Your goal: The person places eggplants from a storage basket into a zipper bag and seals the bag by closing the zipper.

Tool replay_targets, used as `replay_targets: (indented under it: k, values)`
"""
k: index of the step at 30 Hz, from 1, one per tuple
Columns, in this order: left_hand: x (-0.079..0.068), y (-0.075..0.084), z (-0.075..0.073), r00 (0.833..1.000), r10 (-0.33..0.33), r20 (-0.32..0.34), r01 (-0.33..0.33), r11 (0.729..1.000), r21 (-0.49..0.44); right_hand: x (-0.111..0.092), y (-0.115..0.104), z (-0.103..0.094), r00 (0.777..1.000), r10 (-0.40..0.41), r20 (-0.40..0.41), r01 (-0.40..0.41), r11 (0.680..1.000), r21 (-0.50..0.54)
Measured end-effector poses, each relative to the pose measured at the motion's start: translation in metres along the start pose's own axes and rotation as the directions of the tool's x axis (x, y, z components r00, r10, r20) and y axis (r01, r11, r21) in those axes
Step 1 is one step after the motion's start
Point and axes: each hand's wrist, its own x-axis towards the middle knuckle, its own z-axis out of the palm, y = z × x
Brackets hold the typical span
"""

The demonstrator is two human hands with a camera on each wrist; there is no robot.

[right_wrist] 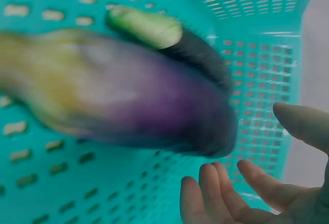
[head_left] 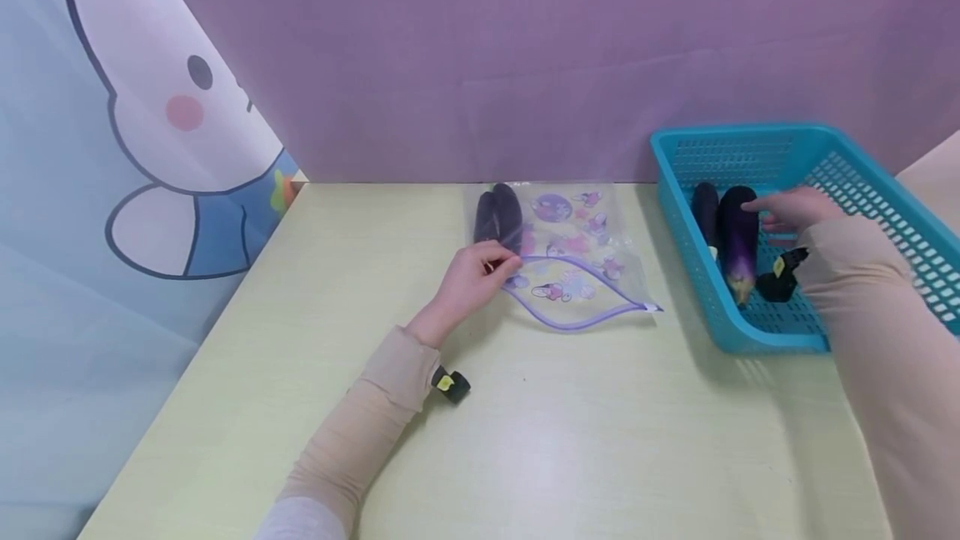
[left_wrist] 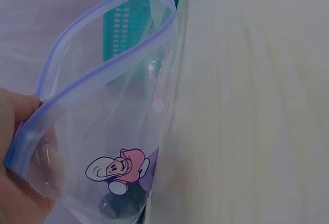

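Note:
My left hand (head_left: 474, 277) pinches the left corner of the purple-rimmed mouth of a clear zip bag (head_left: 630, 261) printed with cartoon figures. The mouth gapes, as the left wrist view also shows for the bag (left_wrist: 115, 116). Two dark eggplants (head_left: 508, 219) lie side by side in the bag's left part. Over the blue-green basket (head_left: 738, 340), my right hand (head_left: 798, 211) reaches in with spread fingers beside a larger eggplant (head_left: 741, 232). In the right wrist view, thumb and fingers stand apart near that eggplant's (right_wrist: 154, 98) dark end. A smaller eggplant (right_wrist: 203, 59) lies along its far side.
The pale wooden table (head_left: 570, 440) carries the bag in the middle and the basket on the right. Behind them rises a purple cloth (head_left: 465, 57). A blue cartoon-printed curtain (head_left: 90, 373) hangs on the left. The basket's perforated walls (head_left: 892, 215) stand around my right hand.

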Motion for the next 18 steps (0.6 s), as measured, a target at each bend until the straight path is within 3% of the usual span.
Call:
replay_targets:
  k: [4,13,18]
  values:
    - [0.000,0.000,0.000,1.000,-0.002,-0.002,0.002,1.000,0.002,0.005,0.005,0.001,1.000,0.022,-0.006,-0.022,1.000,-0.003]
    - [0.000,-0.002,0.001,1.000,0.005,0.004,-0.005,1.000,-0.007,-0.001,0.000,-0.001,0.980,0.064,0.189,-0.041,0.991,-0.125]
    - [0.000,0.000,0.001,1.000,0.004,0.002,-0.004,1.000,-0.001,-0.006,-0.002,-0.001,0.969,0.089,0.229,-0.049,0.983,-0.176]
